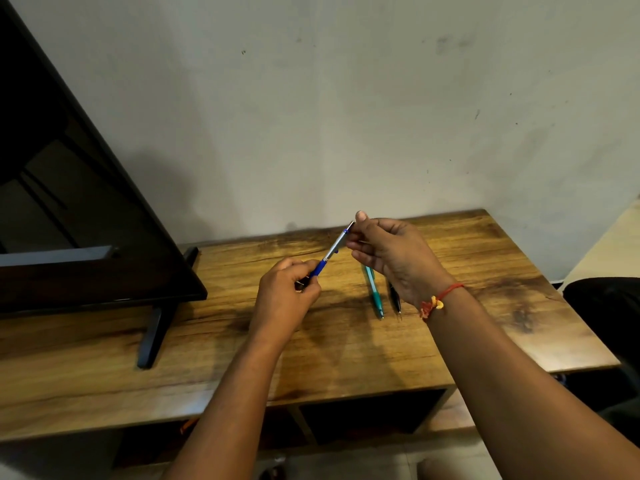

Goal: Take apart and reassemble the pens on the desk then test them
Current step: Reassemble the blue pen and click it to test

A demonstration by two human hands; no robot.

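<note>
Above the wooden surface (450, 348), the left hand (285, 299) has its grip pinched on the blue lower end of the blue pen (330, 256). The pen's long axis slants up and away to the right, where the right hand (391, 254) pinches its silver top end. Farther back, a teal pen (374, 292) and a black pen (394, 297) lie side by side, tips toward the person
</note>
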